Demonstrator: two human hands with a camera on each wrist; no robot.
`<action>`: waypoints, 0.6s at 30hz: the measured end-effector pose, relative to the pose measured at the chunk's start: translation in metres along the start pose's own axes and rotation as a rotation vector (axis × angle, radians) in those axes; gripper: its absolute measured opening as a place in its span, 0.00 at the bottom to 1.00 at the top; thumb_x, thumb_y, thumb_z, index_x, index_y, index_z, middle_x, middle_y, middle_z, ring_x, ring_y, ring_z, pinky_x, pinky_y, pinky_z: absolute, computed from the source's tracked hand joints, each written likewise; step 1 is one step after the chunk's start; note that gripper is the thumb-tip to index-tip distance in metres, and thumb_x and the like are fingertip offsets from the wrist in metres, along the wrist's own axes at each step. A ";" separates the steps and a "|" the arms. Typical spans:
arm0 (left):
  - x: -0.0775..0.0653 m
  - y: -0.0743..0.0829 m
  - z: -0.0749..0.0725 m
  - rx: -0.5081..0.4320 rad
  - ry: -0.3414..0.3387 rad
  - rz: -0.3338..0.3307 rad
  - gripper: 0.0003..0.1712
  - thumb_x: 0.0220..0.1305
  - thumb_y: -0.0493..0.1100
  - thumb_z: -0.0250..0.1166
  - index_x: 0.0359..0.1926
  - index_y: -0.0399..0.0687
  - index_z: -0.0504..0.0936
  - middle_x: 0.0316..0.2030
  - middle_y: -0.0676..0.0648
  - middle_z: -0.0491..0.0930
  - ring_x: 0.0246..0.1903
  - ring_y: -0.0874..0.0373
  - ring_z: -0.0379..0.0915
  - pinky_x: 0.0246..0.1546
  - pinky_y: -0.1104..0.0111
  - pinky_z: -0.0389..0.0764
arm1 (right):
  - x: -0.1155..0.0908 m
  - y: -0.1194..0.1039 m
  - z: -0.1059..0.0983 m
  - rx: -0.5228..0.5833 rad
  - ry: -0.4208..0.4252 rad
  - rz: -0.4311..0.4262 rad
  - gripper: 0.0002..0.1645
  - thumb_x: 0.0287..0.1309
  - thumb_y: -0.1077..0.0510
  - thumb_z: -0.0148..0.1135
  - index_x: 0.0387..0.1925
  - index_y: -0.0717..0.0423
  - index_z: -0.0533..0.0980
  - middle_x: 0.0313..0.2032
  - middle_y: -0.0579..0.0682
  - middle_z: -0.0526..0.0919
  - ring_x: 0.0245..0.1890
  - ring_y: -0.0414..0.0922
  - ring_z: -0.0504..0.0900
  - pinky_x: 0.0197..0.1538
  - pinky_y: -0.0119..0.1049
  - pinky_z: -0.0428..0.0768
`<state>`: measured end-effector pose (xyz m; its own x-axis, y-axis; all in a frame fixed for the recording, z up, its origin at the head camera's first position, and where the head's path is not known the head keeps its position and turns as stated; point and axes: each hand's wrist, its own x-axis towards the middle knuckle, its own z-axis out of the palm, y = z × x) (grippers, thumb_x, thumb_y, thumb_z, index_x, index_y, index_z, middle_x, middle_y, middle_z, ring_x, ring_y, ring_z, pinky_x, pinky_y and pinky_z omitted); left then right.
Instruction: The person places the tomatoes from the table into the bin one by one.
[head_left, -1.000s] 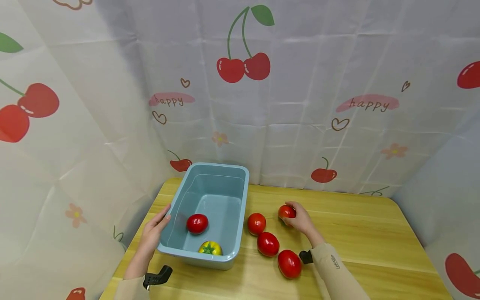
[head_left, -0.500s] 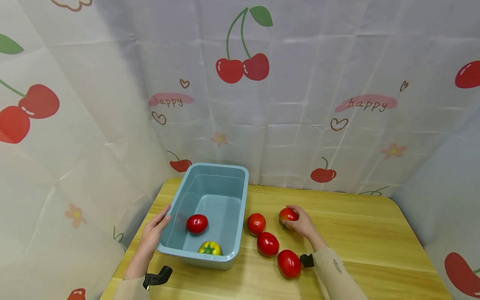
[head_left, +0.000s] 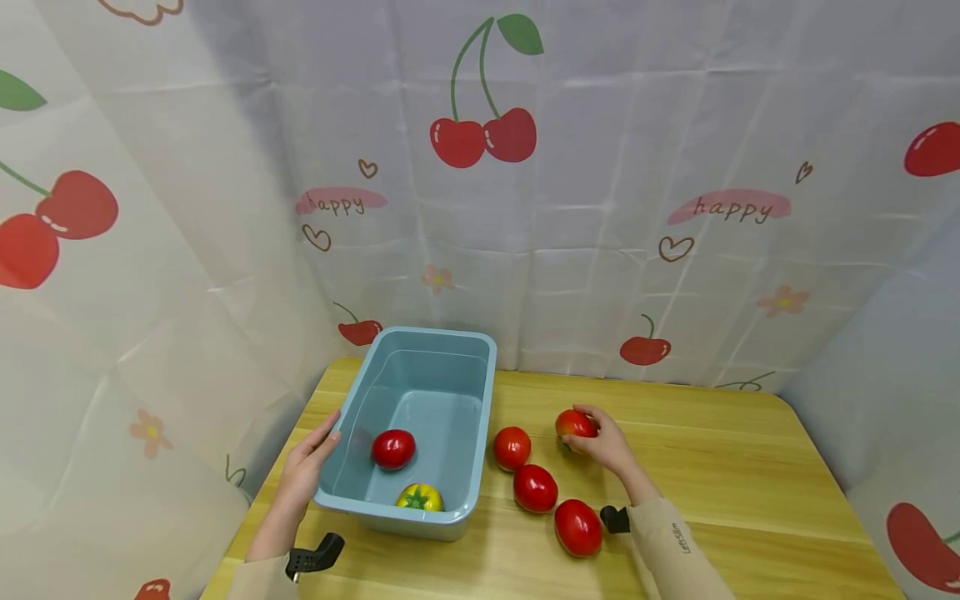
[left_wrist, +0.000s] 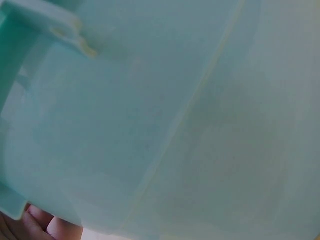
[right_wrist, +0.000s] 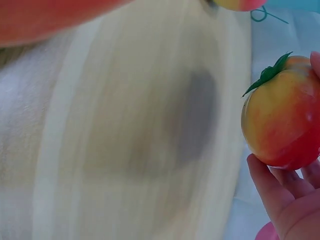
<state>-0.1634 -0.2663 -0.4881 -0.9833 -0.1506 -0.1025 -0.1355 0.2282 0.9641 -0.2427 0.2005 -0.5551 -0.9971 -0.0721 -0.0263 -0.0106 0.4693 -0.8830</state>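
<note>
- Taking 12 o'clock as the far edge of the table, the right hand is reaching in from 5 o'clock and gripping a red-and-yellow tomato, its fingers and thumb curving round the fruit.
- That tomato is sitting to the right of the bin; in the right-wrist view it is showing its green leaves and standing out against the pale cloth, while a shadow is falling on the wood.
- The left hand is resting at the blue bin between 8 and 9 o'clock, its fingers lying fairly straight along the outer wall and its thumb tip touching the rim.
- Inside the bin, a red oval fruit is lying at 7 o'clock and a yellow tomato is sitting at 6.
- Around the gripped tomato, a round red tomato is lying between 8 and 9 o'clock, a second oval fruit at 7, and a third oval fruit at 6, all three sitting close together in a slanting row.
</note>
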 end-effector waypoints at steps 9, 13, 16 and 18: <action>0.000 0.001 0.000 -0.001 0.002 -0.008 0.33 0.69 0.52 0.54 0.70 0.47 0.59 0.70 0.43 0.54 0.68 0.45 0.48 0.64 0.47 0.52 | -0.002 -0.021 -0.001 0.055 -0.011 -0.043 0.39 0.50 0.58 0.71 0.63 0.60 0.67 0.56 0.62 0.72 0.53 0.58 0.72 0.53 0.52 0.73; 0.000 0.001 0.000 -0.003 0.002 -0.013 0.33 0.69 0.52 0.54 0.70 0.47 0.59 0.70 0.43 0.54 0.68 0.45 0.48 0.64 0.46 0.52 | -0.003 -0.030 0.000 0.075 -0.013 -0.070 0.39 0.49 0.57 0.71 0.62 0.59 0.67 0.56 0.61 0.72 0.53 0.57 0.72 0.52 0.51 0.74; 0.000 0.001 0.000 -0.004 0.002 -0.017 0.33 0.69 0.52 0.54 0.70 0.47 0.59 0.70 0.43 0.54 0.68 0.45 0.47 0.64 0.46 0.52 | -0.003 -0.036 0.000 0.079 -0.009 -0.078 0.39 0.48 0.56 0.72 0.62 0.58 0.68 0.55 0.60 0.73 0.51 0.56 0.73 0.51 0.48 0.75; 0.000 0.001 0.000 -0.003 0.002 -0.017 0.33 0.69 0.52 0.54 0.70 0.47 0.59 0.70 0.43 0.54 0.68 0.45 0.47 0.64 0.47 0.52 | -0.004 -0.040 0.000 0.087 -0.010 -0.082 0.39 0.48 0.55 0.73 0.62 0.58 0.68 0.54 0.60 0.73 0.51 0.55 0.73 0.50 0.47 0.75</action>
<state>-0.1636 -0.2657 -0.4870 -0.9805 -0.1563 -0.1189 -0.1522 0.2226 0.9630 -0.2384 0.1819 -0.5194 -0.9923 -0.1159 0.0440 -0.0855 0.3832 -0.9197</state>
